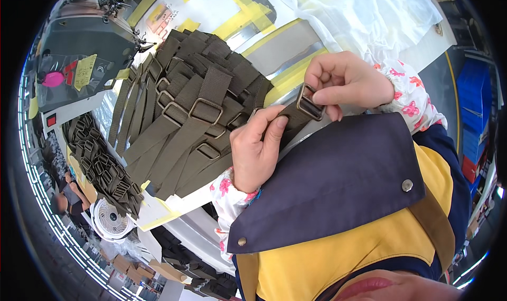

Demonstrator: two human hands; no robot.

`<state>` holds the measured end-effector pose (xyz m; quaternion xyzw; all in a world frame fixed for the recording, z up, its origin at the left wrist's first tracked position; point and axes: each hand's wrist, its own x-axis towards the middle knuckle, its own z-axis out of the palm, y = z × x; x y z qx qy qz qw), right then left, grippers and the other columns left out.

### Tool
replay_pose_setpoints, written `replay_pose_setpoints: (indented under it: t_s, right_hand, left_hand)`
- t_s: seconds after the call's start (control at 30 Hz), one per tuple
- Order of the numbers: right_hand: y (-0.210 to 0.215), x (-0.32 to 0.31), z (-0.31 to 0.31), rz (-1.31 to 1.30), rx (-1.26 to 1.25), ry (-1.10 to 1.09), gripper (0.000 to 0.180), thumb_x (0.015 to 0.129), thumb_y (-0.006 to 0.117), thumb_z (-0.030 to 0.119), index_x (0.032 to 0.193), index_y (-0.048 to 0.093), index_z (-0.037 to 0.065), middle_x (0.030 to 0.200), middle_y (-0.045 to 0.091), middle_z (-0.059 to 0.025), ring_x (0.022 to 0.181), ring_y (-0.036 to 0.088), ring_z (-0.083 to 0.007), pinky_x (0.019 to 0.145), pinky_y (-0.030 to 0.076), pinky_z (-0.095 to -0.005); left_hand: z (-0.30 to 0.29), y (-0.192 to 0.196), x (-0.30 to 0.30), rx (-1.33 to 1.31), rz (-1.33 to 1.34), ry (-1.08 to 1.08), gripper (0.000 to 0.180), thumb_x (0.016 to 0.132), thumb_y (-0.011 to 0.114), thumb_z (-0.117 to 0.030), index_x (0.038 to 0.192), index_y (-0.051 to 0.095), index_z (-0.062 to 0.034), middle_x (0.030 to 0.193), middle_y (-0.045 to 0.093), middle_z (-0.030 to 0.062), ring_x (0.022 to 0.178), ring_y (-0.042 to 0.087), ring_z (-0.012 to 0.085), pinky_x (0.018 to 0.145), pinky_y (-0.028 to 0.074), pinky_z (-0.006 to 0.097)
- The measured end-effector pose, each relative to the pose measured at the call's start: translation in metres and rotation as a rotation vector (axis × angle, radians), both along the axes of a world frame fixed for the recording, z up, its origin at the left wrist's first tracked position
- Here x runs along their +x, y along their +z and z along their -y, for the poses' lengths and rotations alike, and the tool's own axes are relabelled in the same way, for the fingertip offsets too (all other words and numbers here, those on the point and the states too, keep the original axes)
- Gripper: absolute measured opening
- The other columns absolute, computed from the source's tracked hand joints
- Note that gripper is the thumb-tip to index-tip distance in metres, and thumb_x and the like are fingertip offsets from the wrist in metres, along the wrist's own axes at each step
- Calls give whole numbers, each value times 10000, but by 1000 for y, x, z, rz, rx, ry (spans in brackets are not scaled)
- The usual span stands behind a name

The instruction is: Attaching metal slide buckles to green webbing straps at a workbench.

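Nearest the lens hangs a navy and yellow apron (338, 195), and just above its bib both hands work one olive strap (290, 116) held over the edge of the table (296, 45). Left hand (256, 145) is closed on the webbing, thumb laid flat along the top and fingers curled beneath. Right hand (346, 82) is pinched shut on the far end, fingertips gripping at the metal slide buckle (310, 103) threaded on the strap. Between the two hands the strap runs short and fairly taut. Woven webbing like this looks light and limp: it will fold and droop wherever it is unsupported, though its coarse weave should give a sure, non-slip hold. The buckle is the only rigid part, smooth and small, so it probably serves best as the steering point while the other hand pinches the webbing close beside it to keep the strap from twisting. Just left of the hands lies a fanned pile of straps (185, 116), each with its own buckle. Farther left sits a second heap (100, 163), with a sewing machine (84, 37) behind it and a small white fan (111, 216) lower down.
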<state>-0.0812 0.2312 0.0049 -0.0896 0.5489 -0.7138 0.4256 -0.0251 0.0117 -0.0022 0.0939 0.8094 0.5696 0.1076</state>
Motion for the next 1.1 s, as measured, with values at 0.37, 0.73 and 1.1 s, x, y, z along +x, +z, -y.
replay_pose_setpoints:
  t_s: [0.37, 0.73, 1.1]
  right_hand:
    - [-12, 9, 20, -6, 80, 68, 132, 871, 560, 95, 925, 498, -9, 702, 582, -44, 522, 536, -65, 452, 418, -187]
    - [-14, 7, 35, -389, 239, -12, 91, 851, 552, 46, 905, 509, -13, 699, 586, -35, 571, 567, -62, 508, 448, -183]
    - [-20, 16, 31, -474, 230, 117, 116, 828, 537, 8, 902, 448, 8, 694, 545, -26, 580, 567, -68, 520, 445, -191]
  left_hand:
    - [-1, -3, 2, 168, -147, -153, 288, 792, 635, -41, 1069, 562, -14, 800, 630, 92, 663, 606, 193, 664, 464, 260]
    - [6, 17, 3, -115, -343, -67, 105, 739, 647, -40, 823, 585, -53, 669, 536, 37, 627, 497, 222, 649, 371, 317]
    - [4, 0, 3, -255, -333, 14, 81, 742, 636, -15, 792, 574, -32, 593, 552, 81, 473, 524, 174, 468, 409, 255]
